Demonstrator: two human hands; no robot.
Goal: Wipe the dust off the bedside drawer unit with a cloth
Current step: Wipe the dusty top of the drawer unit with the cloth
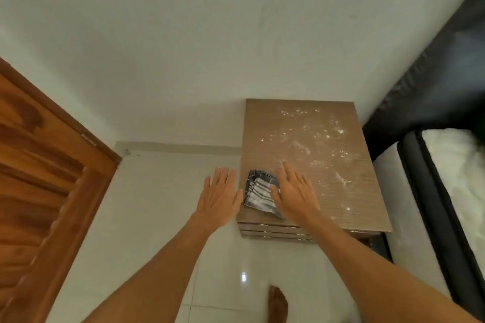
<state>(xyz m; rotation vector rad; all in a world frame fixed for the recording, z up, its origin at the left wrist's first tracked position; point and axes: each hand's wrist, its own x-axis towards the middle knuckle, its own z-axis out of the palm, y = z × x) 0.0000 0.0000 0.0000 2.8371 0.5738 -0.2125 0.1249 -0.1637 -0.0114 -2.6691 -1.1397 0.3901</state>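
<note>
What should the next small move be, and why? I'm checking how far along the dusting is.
Probably sweep the right hand, lying flat on the striped cloth, away and to the right across the drawer unit top. The cloth sits at the near left corner, while the white dust lies mostly over the far and right parts. The left hand hovers open beside the unit.

Drawer unit [315, 165], brown wood-grain top, stands on white tiled floor [157, 217]. Striped cloth [258, 193] lies flat on top near front-left corner, partly under right hand's fingers [288, 178]. White dust specks [309, 136] scattered beyond the fingertips, toward rear and right edge.
</note>
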